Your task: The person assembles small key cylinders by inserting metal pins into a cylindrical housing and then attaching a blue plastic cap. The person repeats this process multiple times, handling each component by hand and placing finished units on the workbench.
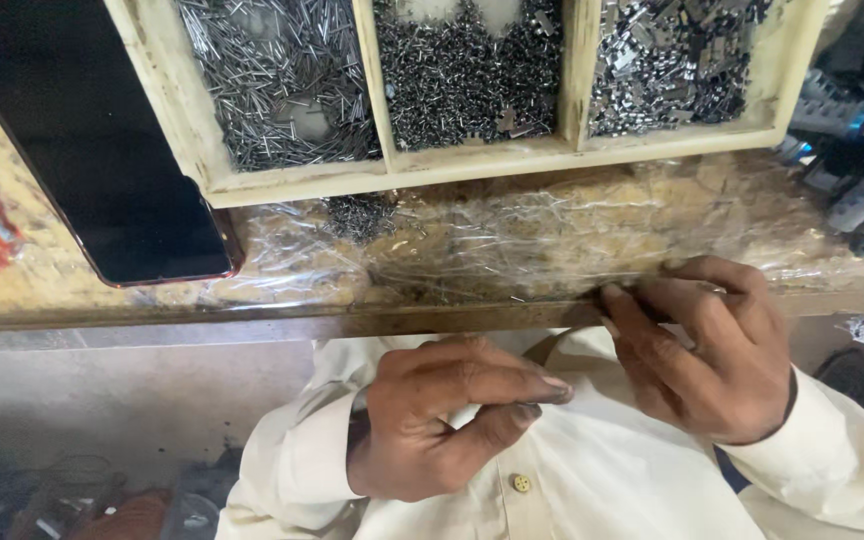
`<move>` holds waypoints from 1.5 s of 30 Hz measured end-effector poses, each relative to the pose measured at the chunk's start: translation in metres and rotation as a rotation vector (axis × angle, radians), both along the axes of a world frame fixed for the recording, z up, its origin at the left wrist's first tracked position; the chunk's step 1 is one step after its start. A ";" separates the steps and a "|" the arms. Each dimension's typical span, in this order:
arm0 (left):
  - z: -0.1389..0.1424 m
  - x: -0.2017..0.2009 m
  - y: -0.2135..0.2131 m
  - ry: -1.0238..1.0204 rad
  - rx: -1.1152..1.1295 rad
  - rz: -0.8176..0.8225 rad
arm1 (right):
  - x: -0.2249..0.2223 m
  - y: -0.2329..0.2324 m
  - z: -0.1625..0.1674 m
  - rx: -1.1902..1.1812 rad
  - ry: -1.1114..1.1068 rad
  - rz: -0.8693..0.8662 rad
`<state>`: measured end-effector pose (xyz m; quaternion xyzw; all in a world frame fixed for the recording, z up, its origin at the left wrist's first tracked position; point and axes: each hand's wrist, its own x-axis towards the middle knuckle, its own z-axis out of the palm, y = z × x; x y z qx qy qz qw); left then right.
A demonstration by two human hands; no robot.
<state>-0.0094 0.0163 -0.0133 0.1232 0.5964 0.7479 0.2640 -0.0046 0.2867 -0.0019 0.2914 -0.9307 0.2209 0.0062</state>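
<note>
Head view looks down on the near edge of a worn wooden bench (72, 270) that is covered with wrinkled clear plastic film (512, 240). The right hand (707, 350) rests on this near edge, towards the right end of the bench. Its fingers (642, 310) are curled and pressed together at the edge, where the film ends; if they pinch the film itself or some small part under it, I cannot tell, because the fingertips hide that spot. The left hand (442, 415) is lower, in front of the person's cream button shirt (592, 470), well below the bench edge. Its thumb and forefinger are closed tip to tip, as for a very small piece, but no piece can be seen between them.

At the far side of the bench lies a pale wooden tray with three compartments (472, 160). The left compartment holds thin steel pins (272, 80), the middle one small dark screws (462, 80), the right one small flat metal clips (672, 60). A few loose screws lie under the film just before the tray. A black phone with dark screen (92, 150) lies at the left part of the bench, touching the tray's left corner.
</note>
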 end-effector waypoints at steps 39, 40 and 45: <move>-0.009 0.000 -0.002 0.054 0.124 0.104 | -0.027 0.011 -0.012 -0.046 -0.119 0.020; -0.008 -0.002 -0.004 0.005 0.143 0.068 | -0.030 0.009 -0.013 -0.019 -0.083 0.063; -0.006 -0.008 -0.007 -0.272 0.212 -0.088 | -0.059 -0.017 -0.001 0.007 -0.090 0.048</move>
